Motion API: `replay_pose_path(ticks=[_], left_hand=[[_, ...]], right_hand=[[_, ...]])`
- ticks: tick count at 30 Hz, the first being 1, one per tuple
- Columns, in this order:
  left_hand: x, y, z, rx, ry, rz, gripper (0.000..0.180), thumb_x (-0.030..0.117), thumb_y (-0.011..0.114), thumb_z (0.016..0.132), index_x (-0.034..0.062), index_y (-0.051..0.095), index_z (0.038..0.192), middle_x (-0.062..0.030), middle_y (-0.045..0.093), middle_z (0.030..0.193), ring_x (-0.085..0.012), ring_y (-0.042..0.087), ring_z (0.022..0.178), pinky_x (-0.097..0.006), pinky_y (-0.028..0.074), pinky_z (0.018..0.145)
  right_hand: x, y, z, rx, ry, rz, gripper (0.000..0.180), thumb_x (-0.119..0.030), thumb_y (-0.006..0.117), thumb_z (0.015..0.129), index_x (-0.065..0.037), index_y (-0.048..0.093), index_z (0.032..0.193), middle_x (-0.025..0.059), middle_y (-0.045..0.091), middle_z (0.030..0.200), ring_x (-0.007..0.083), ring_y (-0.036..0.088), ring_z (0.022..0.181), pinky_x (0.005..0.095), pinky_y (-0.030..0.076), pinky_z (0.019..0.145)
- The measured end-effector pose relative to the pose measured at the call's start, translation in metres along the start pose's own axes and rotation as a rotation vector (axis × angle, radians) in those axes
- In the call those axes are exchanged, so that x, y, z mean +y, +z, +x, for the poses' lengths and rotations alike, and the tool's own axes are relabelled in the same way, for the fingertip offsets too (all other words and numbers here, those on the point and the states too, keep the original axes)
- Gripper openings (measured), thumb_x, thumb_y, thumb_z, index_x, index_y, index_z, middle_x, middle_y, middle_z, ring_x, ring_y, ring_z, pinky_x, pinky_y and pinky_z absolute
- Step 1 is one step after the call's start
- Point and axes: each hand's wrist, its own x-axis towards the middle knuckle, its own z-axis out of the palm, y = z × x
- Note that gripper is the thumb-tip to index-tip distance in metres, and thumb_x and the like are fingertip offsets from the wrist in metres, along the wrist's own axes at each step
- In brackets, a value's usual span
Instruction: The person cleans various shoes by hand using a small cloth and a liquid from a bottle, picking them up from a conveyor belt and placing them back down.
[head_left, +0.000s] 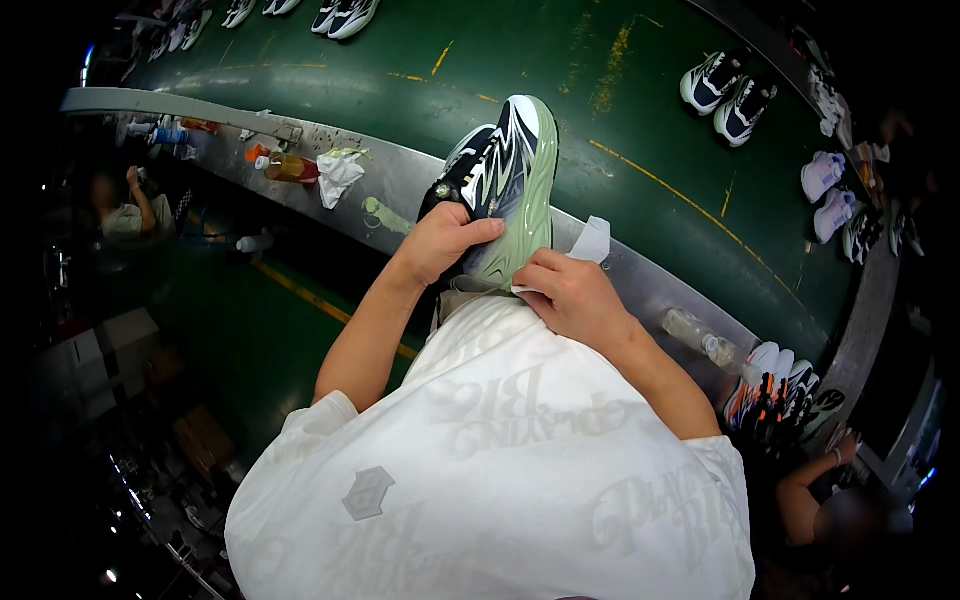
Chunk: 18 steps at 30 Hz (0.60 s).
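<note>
A sneaker (525, 165) in navy and white with a pale green sole is held up in front of me, toe pointing away and its sole turned to the right. My left hand (445, 240) grips it from the left, thumb pressed on its side. At the heel end of the sole, my right hand (572, 292) has its fingers pinched together on a thin white cloth (524, 291), mostly hidden by the fingers. A second, similar sneaker (462, 160) lies partly hidden behind the first. Just beyond my right hand, a white scrap (594, 240) rests at the metal ledge.
A green conveyor belt (640, 190) curves past, with a pair of sneakers (742, 108) on it. On the metal ledge (395, 165) lie an amber bottle (288, 168), crumpled white paper (341, 178) and a clear bottle (700, 335). More shoes (775, 385) and a person's arm (815, 490) are at right.
</note>
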Motion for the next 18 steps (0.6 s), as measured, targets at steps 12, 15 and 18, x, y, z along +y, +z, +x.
replay_pose_path(ticks=[12, 15, 18], left_hand=[[-0.120, -0.011, 0.083, 0.099, 0.043, 1.223, 0.040, 0.031, 0.065, 0.088, -0.0086, 0.070, 0.088, -0.0311, 0.068, 0.087, -0.0468, 0.067, 0.085, -0.051, 0.053, 0.082], [-0.125, -0.001, 0.070, 0.050, -0.029, 1.176, 0.038, 0.032, 0.066, 0.088, -0.0059, 0.070, 0.088, -0.0299, 0.067, 0.088, -0.0462, 0.067, 0.086, -0.052, 0.052, 0.081], [-0.084, 0.009, 0.059, -0.042, 0.019, 1.141, 0.032, 0.029, 0.063, 0.092, -0.0022, 0.071, 0.093, -0.0303, 0.067, 0.093, -0.0467, 0.065, 0.093, -0.052, 0.050, 0.080]], right_hand=[[0.023, -0.018, -0.015, 0.252, 0.451, 0.218, 0.012, -0.003, 0.070, 0.086, 0.000, 0.065, 0.096, 0.0065, 0.062, 0.089, 0.0158, 0.057, 0.077, 0.0271, 0.045, 0.070], [0.041, -0.012, -0.021, 0.264, 0.441, 0.199, 0.014, -0.009, 0.070, 0.088, 0.000, 0.066, 0.097, 0.0086, 0.064, 0.092, 0.0205, 0.061, 0.085, 0.0318, 0.047, 0.076], [0.049, -0.011, -0.027, 0.248, 0.436, 0.260, 0.016, -0.014, 0.069, 0.087, -0.002, 0.065, 0.096, 0.0145, 0.065, 0.093, 0.0325, 0.063, 0.089, 0.0403, 0.049, 0.079]])
